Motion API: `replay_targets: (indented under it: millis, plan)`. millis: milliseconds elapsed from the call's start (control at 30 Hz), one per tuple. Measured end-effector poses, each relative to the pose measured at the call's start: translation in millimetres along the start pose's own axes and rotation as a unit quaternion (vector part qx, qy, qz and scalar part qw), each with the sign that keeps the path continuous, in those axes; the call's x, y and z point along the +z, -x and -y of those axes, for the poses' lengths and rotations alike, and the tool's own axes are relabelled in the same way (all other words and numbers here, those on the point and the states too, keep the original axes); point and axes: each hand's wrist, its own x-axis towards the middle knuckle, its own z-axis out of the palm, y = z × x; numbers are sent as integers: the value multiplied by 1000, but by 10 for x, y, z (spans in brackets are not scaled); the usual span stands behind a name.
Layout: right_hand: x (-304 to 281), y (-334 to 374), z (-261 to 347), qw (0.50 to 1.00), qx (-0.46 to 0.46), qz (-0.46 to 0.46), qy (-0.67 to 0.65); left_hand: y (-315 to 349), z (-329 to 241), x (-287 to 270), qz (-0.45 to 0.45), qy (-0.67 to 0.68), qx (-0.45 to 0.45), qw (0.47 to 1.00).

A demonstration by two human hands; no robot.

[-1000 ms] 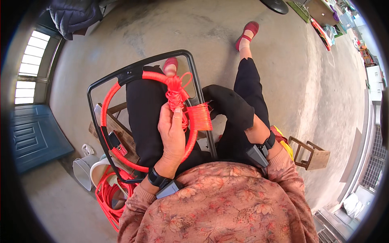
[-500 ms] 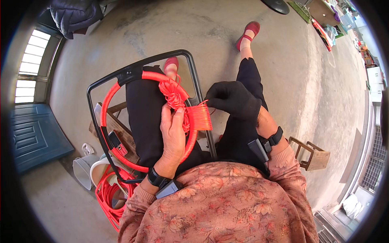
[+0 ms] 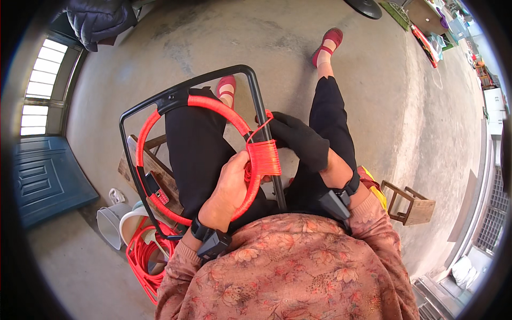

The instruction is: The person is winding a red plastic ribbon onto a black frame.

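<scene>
A black tubular frame (image 3: 195, 78) holding a ring wrapped in red cord (image 3: 213, 104) rests across my lap. On the frame's right side, a flat band of tightly wound red cord (image 3: 265, 159) joins ring and bar. My bare left hand (image 3: 230, 178) is closed inside the ring, beside this band, on a red cord bundle mostly hidden by the fingers. At the bar above the band, my right hand (image 3: 300, 140), in a black glove, is closed on a strand of red cord (image 3: 261, 128) that runs up from the winding.
Under the frame's left side is a wooden stool (image 3: 128, 173) with a small red phone (image 3: 159, 195). Beside it stand pale buckets (image 3: 110, 226) and a coil of red strip (image 3: 140, 256). Another small wooden stool (image 3: 418, 209) stands at the right. A blue door panel (image 3: 50, 173) is far left.
The cord bundle has gone from above my left fingers down into the hand, which has shifted right against the band. My right hand has moved left to the bar, drawing the strand up.
</scene>
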Motion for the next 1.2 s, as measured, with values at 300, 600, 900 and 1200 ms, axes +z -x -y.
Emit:
replay_targets:
  millis: [300,600,900,1200]
  plan:
    - [-85,495,120,970,-218,-97,-46,-88,36,4,-47,75,97,991]
    - [-467,467,251,970,-172,4,172,-82,57,10,-62,-15,181,981]
    - [-1009,613,328,901,-178,-155,-365,-43,33,21,-54,8,174,983]
    - [-3084,1218,-676,732,-175,-476,-455,-48,-19,57,-54,33,163,985]
